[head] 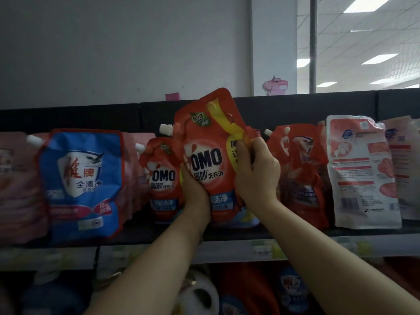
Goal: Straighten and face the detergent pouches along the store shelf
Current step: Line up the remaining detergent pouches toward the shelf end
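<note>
Under a pale wall, the dark store shelf (295,231) crosses the middle of the frame. At its centre stands the red OMO pouch (204,144), label forward but tilted, and I cannot tell if its base rests on the shelf. The left hand (195,189) holds its lower left edge and the right hand (256,173) pinches its right edge, so each grip is closed on the pouch. To do this step well, I think the hands should turn the pouch upright, set its base flat beside the second OMO pouch (162,178), and release slowly so it does not slump.
</note>
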A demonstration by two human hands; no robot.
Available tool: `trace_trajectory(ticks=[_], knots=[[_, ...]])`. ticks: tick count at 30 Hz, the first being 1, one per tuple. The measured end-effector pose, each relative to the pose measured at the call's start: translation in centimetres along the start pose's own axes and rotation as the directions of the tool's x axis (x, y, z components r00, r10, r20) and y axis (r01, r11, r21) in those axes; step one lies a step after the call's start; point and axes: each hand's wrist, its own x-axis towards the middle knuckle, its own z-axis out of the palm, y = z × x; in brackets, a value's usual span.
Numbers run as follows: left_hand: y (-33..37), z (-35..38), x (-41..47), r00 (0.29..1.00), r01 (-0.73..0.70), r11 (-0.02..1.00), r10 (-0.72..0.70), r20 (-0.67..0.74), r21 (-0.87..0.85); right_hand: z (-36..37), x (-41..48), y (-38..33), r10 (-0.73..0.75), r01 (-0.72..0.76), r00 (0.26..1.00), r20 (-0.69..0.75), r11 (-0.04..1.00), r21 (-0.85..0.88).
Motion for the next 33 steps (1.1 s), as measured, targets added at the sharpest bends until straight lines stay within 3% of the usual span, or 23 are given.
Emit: trace_trajectory(ticks=[5, 8, 11, 16, 19, 23, 25, 27, 28, 30, 32, 33], knots=[[4.0, -4.8, -0.2, 0.953, -0.270, 0.946, 0.289, -0.086, 0.179, 3.4, -2.1, -0.7, 0.119, -0.121, 0.978, 0.169, 0.993, 0.001], [5.6, -7.0, -0.2, 0.899, -0.367, 0.877, 0.420, -0.123, 0.310, 5.5, -3.1, -1.0, 0.256, -0.288, 0.934, 0.251, 0.952, 0.101], [6.4, -9.2, 0.7, 0.863, -0.370, 0.768, 0.493, -0.113, 0.523, 7.5, -3.6, -0.9, 0.366, -0.412, 0.882, 0.295, 0.905, 0.109], [5.8, -12.1, 3.3, 0.879, -0.320, 0.694, 0.471, -0.070, 0.645, 10.4, -4.7, 0.9, 0.487, -0.513, 0.812, 0.323, 0.858, -0.004], [4.9, -13.6, 4.2, 0.907, -0.233, 0.682, 0.410, -0.099, 0.693, 10.8, -5.8, 1.2, 0.422, -0.397, 0.839, 0.343, 0.906, -0.144], [5.6, -14.6, 4.3, 0.910, -0.250, 0.567, 0.414, -0.009, 0.785, 10.3, -8.3, 1.0, 0.149, -0.018, 0.905, 0.398, 0.949, -0.316], [5.7, -15.3, 3.9, 0.916, -0.299, 0.561, 0.396, 0.066, 0.772, 10.1, -9.9, 1.4, -0.026, 0.227, 0.867, 0.497, 0.909, -0.349], [5.3, -16.2, 3.7, 0.902, -0.367, 0.539, 0.405, 0.149, 0.759, 10.1, -10.9, 2.0, -0.080, 0.349, 0.807, 0.585, 0.864, -0.363], [5.0, -16.9, 3.6, 0.874, -0.418, 0.474, 0.444, 0.200, 0.775, 10.1, -11.1, 2.2, -0.081, 0.373, 0.792, 0.605, 0.848, -0.376], [4.8, -18.1, 3.6, 0.756, -0.535, 0.184, 0.541, 0.369, 0.825, 10.1, -11.2, 2.1, -0.073, 0.383, 0.784, 0.617, 0.839, -0.388], [4.7, -18.9, 3.6, 0.634, -0.607, -0.122, 0.522, 0.571, 0.786, 10.2, -11.2, 2.0, -0.077, 0.396, 0.772, 0.631, 0.834, -0.383], [4.7, -19.2, 3.6, 0.604, -0.636, -0.210, 0.463, 0.649, 0.742, 10.2, -11.3, 2.0, -0.092, 0.412, 0.763, 0.640, 0.831, -0.373]])
